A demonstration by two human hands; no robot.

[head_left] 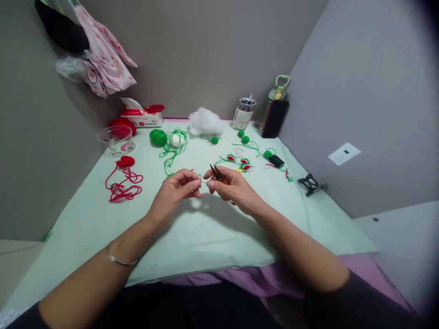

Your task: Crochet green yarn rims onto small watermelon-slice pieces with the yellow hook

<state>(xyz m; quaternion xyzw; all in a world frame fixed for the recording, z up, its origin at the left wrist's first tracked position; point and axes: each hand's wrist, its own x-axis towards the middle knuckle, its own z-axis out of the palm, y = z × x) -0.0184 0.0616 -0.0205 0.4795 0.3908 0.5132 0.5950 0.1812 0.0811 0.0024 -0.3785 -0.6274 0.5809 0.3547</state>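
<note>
Dark sleeves nearest; our left hand pinches thin strand, right hand grips scissors; red yarn, white stuffing beyond.

Bench under pale green cover, pushed into a corner. Grey walls at back and left; right wall lighter, bluish, bearing a white plate. Light dim, soft; shadows diffuse.
</note>
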